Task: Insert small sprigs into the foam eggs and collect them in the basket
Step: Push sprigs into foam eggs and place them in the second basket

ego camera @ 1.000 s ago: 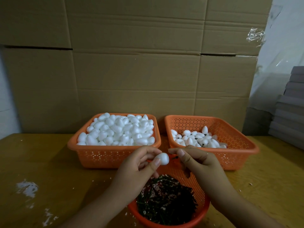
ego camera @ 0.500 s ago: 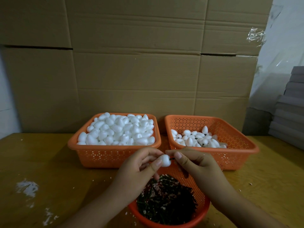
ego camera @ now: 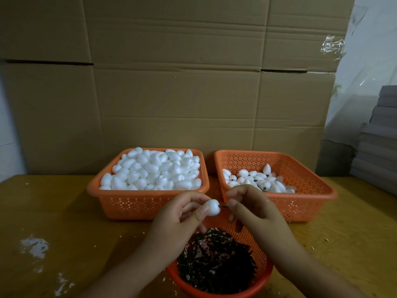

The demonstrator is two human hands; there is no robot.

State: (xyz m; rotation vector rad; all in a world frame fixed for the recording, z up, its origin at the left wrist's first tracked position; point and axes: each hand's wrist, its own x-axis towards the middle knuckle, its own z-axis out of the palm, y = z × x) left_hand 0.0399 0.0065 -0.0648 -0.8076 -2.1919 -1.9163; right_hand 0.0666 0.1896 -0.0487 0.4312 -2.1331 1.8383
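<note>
both forearms come up from the bottom edge and lean in toward each other, bare to the wrist. the left hand [ego camera: 182, 220] is raised with its back to the camera, fingers curled and the thumb up, pinching a foam egg [ego camera: 212, 207] between thumb and fingertips. the right hand [ego camera: 253, 214] faces it, just beside, its fingers curled inward, and its thumb and forefinger pinch a thin dark sprig [ego camera: 223, 206] whose other end meets the egg. the two hands do not touch each other.
</note>
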